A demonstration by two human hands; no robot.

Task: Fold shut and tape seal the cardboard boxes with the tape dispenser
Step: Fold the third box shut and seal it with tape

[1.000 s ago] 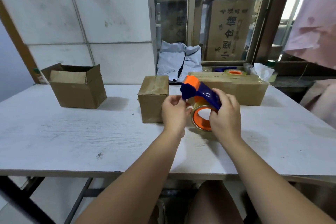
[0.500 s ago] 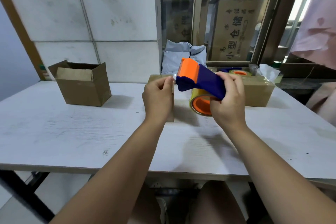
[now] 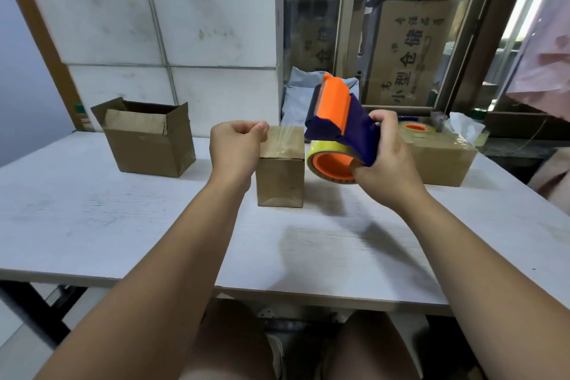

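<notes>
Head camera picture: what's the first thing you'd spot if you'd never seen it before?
The bright orange and blue tape dispenser grabs the eye first, gripped by the right hand in mid-air above the middle of the white table. Next, the left hand pinches a strip of clear tape pulled from the dispenser, by the top of the small closed box in the centre. An open box sits at the far left.

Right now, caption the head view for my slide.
Left hand pinches clear tape; right hand grips orange-and-blue plastic tape dispenser.

Grey bags (image 3: 300, 92) sit beside stacked white blocks (image 3: 216, 9)
</notes>
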